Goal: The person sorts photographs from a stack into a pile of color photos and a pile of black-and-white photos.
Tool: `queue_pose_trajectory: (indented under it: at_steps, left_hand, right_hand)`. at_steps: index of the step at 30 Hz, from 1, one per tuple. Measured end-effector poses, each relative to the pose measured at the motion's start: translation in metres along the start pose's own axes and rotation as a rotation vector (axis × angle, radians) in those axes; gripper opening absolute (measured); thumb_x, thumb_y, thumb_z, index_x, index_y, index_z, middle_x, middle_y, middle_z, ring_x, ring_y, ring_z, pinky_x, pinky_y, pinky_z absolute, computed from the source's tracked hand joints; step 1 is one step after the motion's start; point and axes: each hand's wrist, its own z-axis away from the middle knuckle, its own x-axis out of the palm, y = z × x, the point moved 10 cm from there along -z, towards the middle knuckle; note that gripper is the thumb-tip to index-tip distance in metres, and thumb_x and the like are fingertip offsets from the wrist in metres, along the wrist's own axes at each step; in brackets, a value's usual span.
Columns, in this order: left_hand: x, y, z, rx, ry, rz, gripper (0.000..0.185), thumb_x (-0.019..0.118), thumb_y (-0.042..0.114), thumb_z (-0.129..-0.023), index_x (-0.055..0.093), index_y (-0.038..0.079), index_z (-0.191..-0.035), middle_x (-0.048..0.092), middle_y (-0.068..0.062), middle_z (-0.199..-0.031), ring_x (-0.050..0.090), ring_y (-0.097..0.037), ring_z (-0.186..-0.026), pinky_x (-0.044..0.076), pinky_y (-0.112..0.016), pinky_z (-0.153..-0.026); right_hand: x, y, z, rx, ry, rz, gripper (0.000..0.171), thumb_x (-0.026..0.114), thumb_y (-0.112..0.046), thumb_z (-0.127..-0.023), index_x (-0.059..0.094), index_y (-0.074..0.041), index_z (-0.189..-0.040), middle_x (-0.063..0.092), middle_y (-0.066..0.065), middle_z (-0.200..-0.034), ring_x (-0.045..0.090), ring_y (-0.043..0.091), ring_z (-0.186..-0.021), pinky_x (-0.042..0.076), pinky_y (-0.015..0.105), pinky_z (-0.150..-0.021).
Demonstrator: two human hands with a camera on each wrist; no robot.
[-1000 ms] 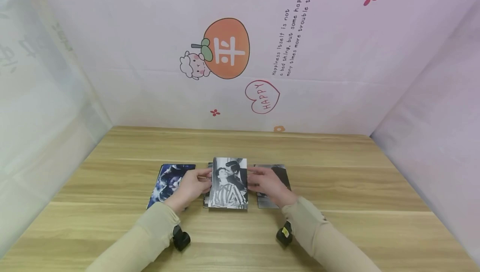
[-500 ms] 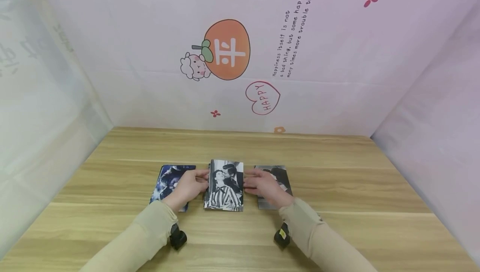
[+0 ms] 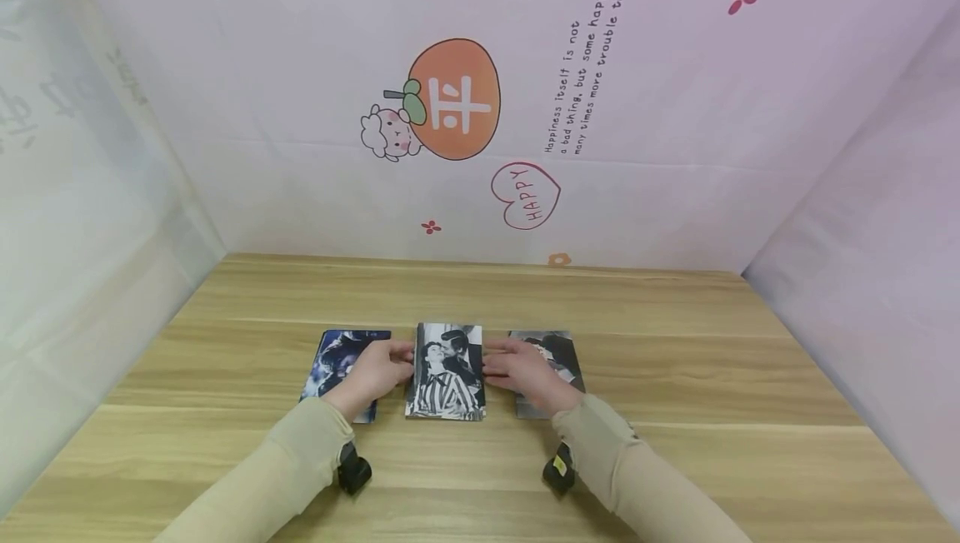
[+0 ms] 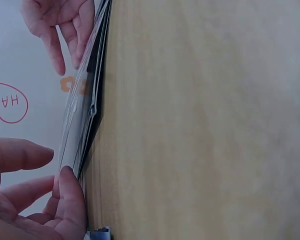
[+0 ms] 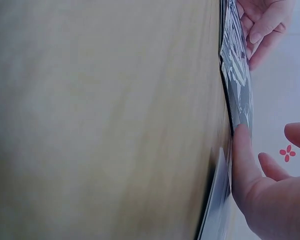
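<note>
A black-and-white photo [image 3: 446,372] of a couple lies on a small stack at the middle of the wooden table [image 3: 675,376]. My left hand [image 3: 377,371] holds its left edge and my right hand [image 3: 525,371] holds its right edge. In the left wrist view my thumb [image 4: 71,199] sits against the edge of the photo stack [image 4: 86,112], with the right hand [image 4: 60,25] at the far side. In the right wrist view my thumb [image 5: 242,157] presses the photo [image 5: 238,75] at its edge, and the left hand [image 5: 262,20] is beyond it.
A blue-toned photo [image 3: 337,357] lies left of the stack, partly under my left hand. A grey photo [image 3: 558,351] lies to the right, partly under my right hand. Pale printed walls [image 3: 480,110] close in the table on three sides.
Both hands have lowered the black-and-white photo from a raised, tilted position down onto the stack and drawn it slightly left. The side photos have not moved.
</note>
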Motion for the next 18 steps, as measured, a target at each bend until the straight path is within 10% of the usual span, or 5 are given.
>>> queue_pose_trajectory:
  at_steps: [18]
  left_hand:
    - [0.004,-0.0008,-0.0016,-0.015,-0.026,-0.032,0.041,0.056,-0.001,-0.088,0.053,-0.008,-0.128,0.062,-0.019,-0.115,0.063,-0.024,-0.096,0.057,-0.032,-0.074]
  right_hand:
    - [0.0009,0.0031,-0.0024,0.028,-0.013,0.02,0.043,0.049,-0.005,-0.094,0.043,0.008,-0.136,0.053,0.027,-0.127,0.056,0.036,-0.115,0.052,0.039,-0.095]
